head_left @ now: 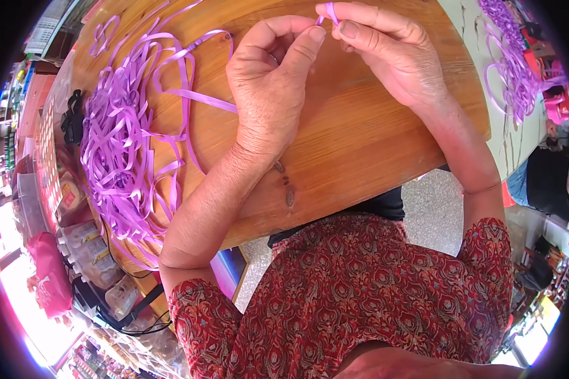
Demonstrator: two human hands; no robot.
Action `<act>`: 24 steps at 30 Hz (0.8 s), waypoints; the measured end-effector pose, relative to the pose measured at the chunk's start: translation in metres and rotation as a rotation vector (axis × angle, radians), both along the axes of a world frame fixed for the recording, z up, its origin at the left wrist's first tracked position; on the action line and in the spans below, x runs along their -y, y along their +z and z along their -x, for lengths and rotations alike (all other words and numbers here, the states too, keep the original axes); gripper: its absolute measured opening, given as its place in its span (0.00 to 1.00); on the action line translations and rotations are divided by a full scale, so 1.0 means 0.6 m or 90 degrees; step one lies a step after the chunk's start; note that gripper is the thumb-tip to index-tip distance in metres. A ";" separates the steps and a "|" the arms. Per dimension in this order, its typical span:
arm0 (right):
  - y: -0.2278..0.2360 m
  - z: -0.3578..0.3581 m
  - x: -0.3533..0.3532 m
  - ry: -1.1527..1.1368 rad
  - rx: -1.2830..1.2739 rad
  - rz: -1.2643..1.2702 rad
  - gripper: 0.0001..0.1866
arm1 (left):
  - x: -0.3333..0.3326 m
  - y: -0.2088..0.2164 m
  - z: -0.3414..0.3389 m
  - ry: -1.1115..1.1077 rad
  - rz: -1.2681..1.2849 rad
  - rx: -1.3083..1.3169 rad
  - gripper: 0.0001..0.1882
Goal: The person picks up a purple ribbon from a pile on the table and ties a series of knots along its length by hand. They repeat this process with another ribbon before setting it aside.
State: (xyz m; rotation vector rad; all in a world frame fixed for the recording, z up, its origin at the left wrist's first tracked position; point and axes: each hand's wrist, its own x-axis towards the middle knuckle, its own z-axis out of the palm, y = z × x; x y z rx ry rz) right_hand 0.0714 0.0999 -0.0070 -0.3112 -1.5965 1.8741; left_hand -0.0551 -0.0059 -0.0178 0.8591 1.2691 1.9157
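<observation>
At the far middle of the wooden table (385, 148), both hands meet over a thin purple ribbon (330, 11). My left hand (275, 79) is closed, its thumb and forefinger pinching a short bit of the ribbon. Close beside it on the right, my right hand (392, 54) pinches the ribbon too, with a loop standing up between thumb and forefinger. How the ribbon runs inside the fingers is hidden. To the left lies a big tangled heap of purple ribbons (117, 139). One strand from the heap reaches behind my left wrist.
Another bunch of purple ribbons (515, 76) hangs over a pale surface (515, 151) at the right. A black clip-like item (73, 117) and a pink pouch (49, 275) are at the left. Dark cables (146, 331) loop near the table's lower left.
</observation>
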 end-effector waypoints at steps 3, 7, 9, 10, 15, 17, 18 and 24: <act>-0.042 0.026 -0.045 0.085 -0.195 -0.136 0.11 | -0.008 0.001 -0.005 -0.008 -0.020 0.001 0.04; 0.015 0.004 -0.003 -0.058 0.075 -0.394 0.13 | -0.004 -0.007 0.000 -0.010 -0.039 0.055 0.05; 0.020 0.001 0.007 -0.109 0.080 -0.477 0.14 | -0.003 -0.008 -0.004 -0.021 -0.044 0.085 0.06; 0.021 0.000 0.009 -0.160 0.084 -0.561 0.14 | -0.003 -0.007 -0.006 -0.032 -0.048 0.115 0.06; 0.028 0.000 0.014 -0.215 0.069 -0.693 0.13 | -0.003 -0.009 -0.006 -0.018 0.011 0.055 0.06; 0.014 0.009 0.003 -0.230 0.074 -0.697 0.13 | -0.003 -0.008 -0.005 -0.019 0.026 0.037 0.05; -0.013 0.022 -0.026 -0.221 -0.123 -0.725 0.12 | -0.004 -0.007 -0.007 -0.034 0.005 0.043 0.05; 0.025 -0.004 0.005 -0.087 0.133 -0.369 0.09 | 0.002 -0.002 -0.005 -0.055 -0.001 0.103 0.04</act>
